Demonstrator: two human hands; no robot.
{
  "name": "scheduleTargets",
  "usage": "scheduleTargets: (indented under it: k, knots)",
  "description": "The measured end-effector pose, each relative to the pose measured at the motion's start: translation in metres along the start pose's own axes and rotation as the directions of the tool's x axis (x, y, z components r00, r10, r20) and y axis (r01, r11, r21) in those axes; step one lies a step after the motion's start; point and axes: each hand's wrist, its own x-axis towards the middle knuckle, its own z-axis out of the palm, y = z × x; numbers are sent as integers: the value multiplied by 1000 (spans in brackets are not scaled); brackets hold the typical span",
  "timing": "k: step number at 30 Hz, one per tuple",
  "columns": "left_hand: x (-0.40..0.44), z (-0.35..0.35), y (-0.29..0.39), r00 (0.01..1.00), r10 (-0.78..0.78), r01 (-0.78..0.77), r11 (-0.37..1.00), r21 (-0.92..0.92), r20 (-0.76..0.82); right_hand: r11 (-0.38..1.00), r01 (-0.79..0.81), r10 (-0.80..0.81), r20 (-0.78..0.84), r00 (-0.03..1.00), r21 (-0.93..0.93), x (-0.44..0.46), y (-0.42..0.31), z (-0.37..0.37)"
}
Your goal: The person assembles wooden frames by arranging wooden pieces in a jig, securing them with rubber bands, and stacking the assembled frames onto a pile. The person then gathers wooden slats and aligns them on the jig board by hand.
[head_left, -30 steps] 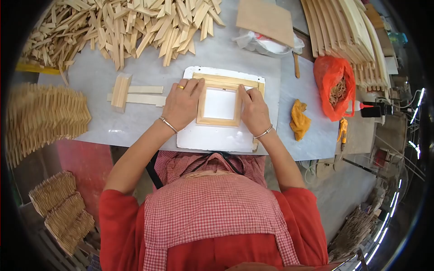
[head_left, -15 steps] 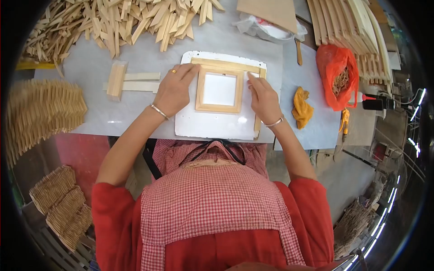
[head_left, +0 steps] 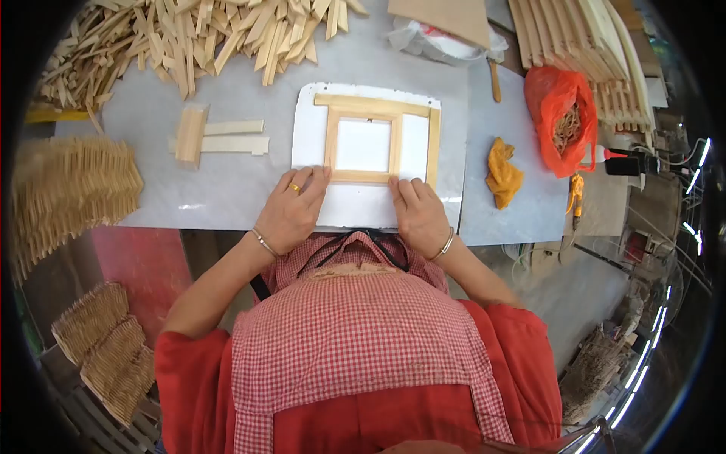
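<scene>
A small square wooden frame (head_left: 363, 176) lies flat on a white board (head_left: 355, 198), its upper side against a wooden strip (head_left: 363, 101) along the board's top edge. Another strip (head_left: 433, 147) runs down the board's right side, apart from the frame. My left hand (head_left: 295, 204) pinches the frame's lower left corner between thumb and fingers. At the lower right corner, the bent fingertips of my right hand (head_left: 418, 212) close on the frame. Part of each grip is hidden.
Left of the board, a wooden block (head_left: 192, 136) lies across two thin slats (head_left: 234, 144). Loose wood pieces (head_left: 227, 34) are heaped at the back. A yellow cloth (head_left: 503, 174), a red plastic bag (head_left: 561, 125) and stacked wooden parts (head_left: 567, 34) are to the right.
Both hands have come down from the frame's upper area to its lower corners. The frame has moved away from me, up against the top strip.
</scene>
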Motion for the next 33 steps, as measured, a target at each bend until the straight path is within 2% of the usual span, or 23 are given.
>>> scheduleTargets:
  k: [1,3,4,6,7,9,11,13,15,17,18,19,20,22,23,24,25,26,28,30,33]
  knots:
    - [1,0,-2,1000,10,-10,1000,12,-17,1000,3,-3,-15,1000,-17,0,3,1]
    - [0,0,-1,999,-4,4,1000,0,-33,990,-52,60,-56,997,133,-2,7,5]
    - [-1,1,0,999,1,0,1000,11,-49,946,-148,161,-21,987,287,-1,14,2]
    - [-2,4,0,983,-129,108,981,-159,-130,806,-273,277,73,958,525,3,35,-5]
    - [-2,5,1,981,-134,112,982,-152,-139,816,-296,335,12,942,496,9,42,-6]
    - [0,8,5,930,-269,216,951,-219,-249,820,-295,397,-117,910,490,27,50,-5]
    - [2,12,6,921,-288,239,949,-205,-263,806,-299,415,-127,901,510,44,56,-3]
    - [1,30,3,907,-293,246,951,-185,-302,906,-286,357,-198,913,313,63,67,15]
    - [-1,42,3,881,-302,218,942,-255,-365,887,-312,366,-106,925,340,68,62,18]
    - [-1,50,4,868,-349,246,920,-304,-354,909,-251,307,-128,943,333,67,59,15]
    - [0,60,4,849,-304,205,944,-260,-433,873,-271,335,-94,938,406,63,62,16]
    - [1,56,5,856,-284,210,955,-211,-432,838,-294,365,-72,928,459,60,64,15]
    - [0,51,7,855,-275,212,959,-186,-440,849,-253,334,-100,937,464,54,72,20]
    - [-3,43,7,853,-257,190,964,-188,-455,774,-376,404,60,913,509,54,73,10]
    - [-5,32,9,858,-265,184,959,-218,-441,786,-346,382,38,923,511,65,72,2]
    - [-6,18,7,850,-256,181,962,-202,-460,721,-315,379,30,925,617,74,71,-6]
    - [-6,3,8,811,-273,185,959,-215,-518,643,-286,380,28,925,710,80,68,-20]
    - [-8,-13,8,768,-288,188,955,-228,-573,630,-230,327,15,945,741,96,65,-36]
    - [-14,-69,2,682,-269,230,962,-149,-680,595,-87,242,-75,967,799,141,42,-76]
    - [-28,-127,-10,599,-207,284,958,-36,-774,558,-4,137,-87,987,830,192,8,-121]
    - [-65,-221,-26,501,-117,405,907,113,-857,552,180,-47,-185,982,814,261,-65,-184]
